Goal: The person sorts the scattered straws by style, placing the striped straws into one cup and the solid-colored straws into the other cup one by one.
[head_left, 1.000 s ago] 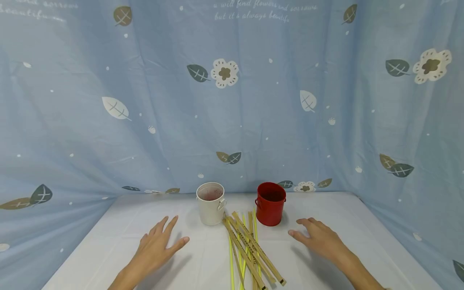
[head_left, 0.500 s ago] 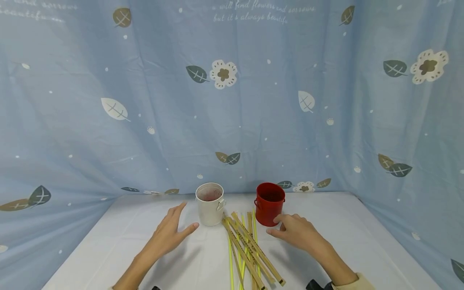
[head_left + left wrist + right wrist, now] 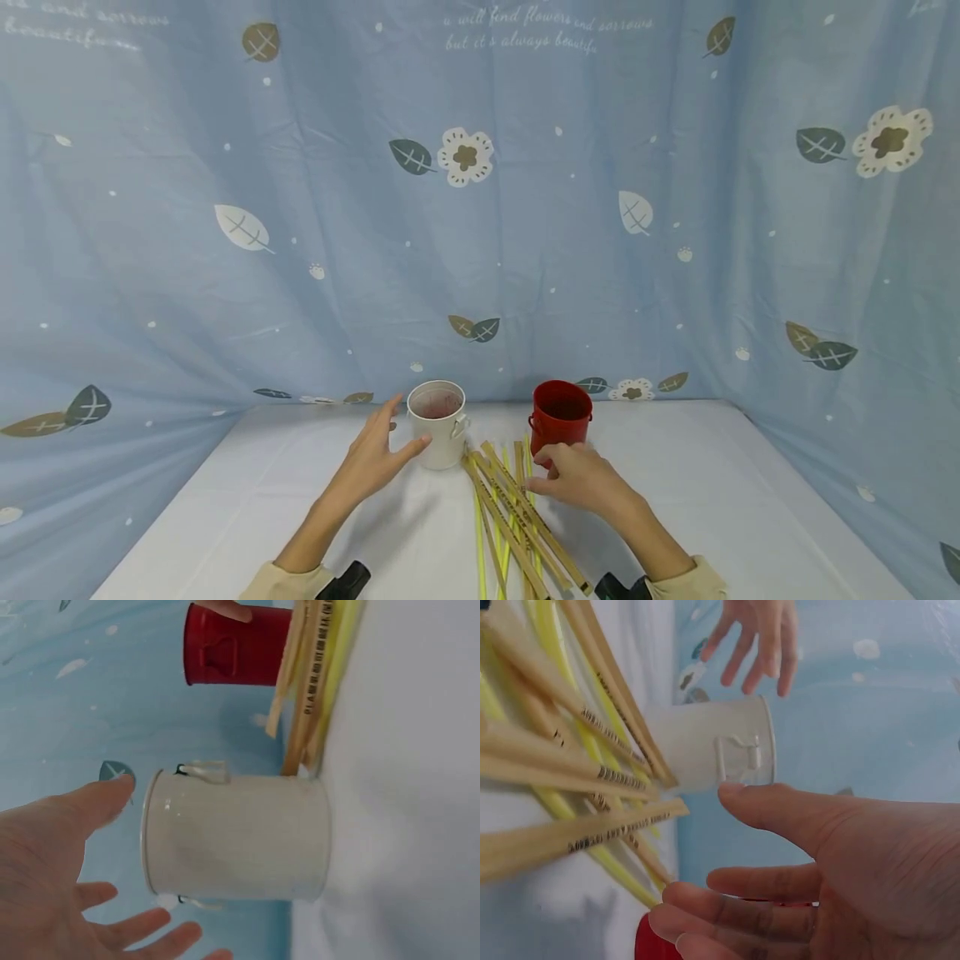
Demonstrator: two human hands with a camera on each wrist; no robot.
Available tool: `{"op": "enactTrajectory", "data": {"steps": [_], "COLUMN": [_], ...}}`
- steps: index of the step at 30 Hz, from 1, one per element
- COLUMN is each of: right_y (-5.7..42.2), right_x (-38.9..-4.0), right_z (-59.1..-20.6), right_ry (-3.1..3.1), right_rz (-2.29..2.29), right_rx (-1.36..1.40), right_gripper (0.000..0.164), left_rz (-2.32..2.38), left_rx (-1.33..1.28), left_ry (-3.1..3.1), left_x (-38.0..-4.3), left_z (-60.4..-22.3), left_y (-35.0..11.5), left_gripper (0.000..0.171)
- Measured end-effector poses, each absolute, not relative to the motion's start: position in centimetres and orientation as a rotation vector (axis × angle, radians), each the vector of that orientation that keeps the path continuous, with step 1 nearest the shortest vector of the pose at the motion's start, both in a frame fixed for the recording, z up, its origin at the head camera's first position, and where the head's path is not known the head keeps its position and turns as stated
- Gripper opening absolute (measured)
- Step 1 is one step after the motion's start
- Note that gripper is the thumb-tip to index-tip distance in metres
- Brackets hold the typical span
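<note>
Reaching looks to be the step in hand, ahead of any lifting, as I judge it: both arms out before the blue curtain (image 3: 360,275), over the white table (image 3: 210,500). Left hand (image 3: 372,462): thumb well apart from fingers, holding nothing, near the white bucket (image 3: 240,840); a gap shows between thumb and rim in the left wrist view. Right hand (image 3: 581,479): fingers loosely bent, thumb spread away, nothing held. It stands in front of the red bucket (image 3: 562,432) with the thumb over the heap; contact with either, cannot tell. Buckets both upright at the back, apart. Brown sticks (image 3: 555,540), printed, lie crossed over slimmer yellow sticks (image 3: 479,542), far ends between the buckets.

Next move, my reading: left fingers and thumb closing round the white bucket's wall to steady it; right lowering to pinch one stick. Crossed sticks may drag their neighbours along, so a separate end would be the better pick.

Against half a second ago: left hand further forward, now close beside the white bucket; right hand swung inward, covering more of the red bucket's lower front. More of both tan sleeves (image 3: 686,581) shows. Buckets and heap lie unchanged.
</note>
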State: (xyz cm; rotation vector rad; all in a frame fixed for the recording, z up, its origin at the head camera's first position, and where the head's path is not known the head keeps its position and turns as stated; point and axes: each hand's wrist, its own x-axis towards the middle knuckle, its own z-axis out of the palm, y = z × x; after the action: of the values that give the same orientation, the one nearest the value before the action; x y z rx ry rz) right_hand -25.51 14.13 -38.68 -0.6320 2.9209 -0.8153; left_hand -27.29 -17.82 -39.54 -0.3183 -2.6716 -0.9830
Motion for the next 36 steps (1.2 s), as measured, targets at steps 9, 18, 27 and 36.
{"op": "enactTrajectory", "data": {"steps": [9,18,27,36], "right_y": [12.3,11.8,11.9,11.6], "right_x": [-26.3,-26.9,-27.1,-26.9], "right_z": [-38.4,-39.2,-40.0,-40.0], "right_ry": [2.801,2.738,2.695,2.691], "right_rz": [-0.867,-0.859,-0.920,-0.900], "right_rx": [-0.645,-0.588,-0.608,-0.573], "right_gripper": [0.043,0.042,0.043,0.042], "left_rz": [-1.096,-1.274,-1.308,-1.324], "left_rx": [-0.283,-0.281,-0.294,-0.271], "left_ry": [-2.658,-2.631,-2.630,-2.610], "left_x": [-29.6,-31.7,-32.3,-32.8], "left_z": [-39.1,-39.7,-40.1,-40.5], "left_y": [-16.9,-16.3,-16.2,-15.8], "left_gripper": [0.095,0.103,0.106,0.107]}}
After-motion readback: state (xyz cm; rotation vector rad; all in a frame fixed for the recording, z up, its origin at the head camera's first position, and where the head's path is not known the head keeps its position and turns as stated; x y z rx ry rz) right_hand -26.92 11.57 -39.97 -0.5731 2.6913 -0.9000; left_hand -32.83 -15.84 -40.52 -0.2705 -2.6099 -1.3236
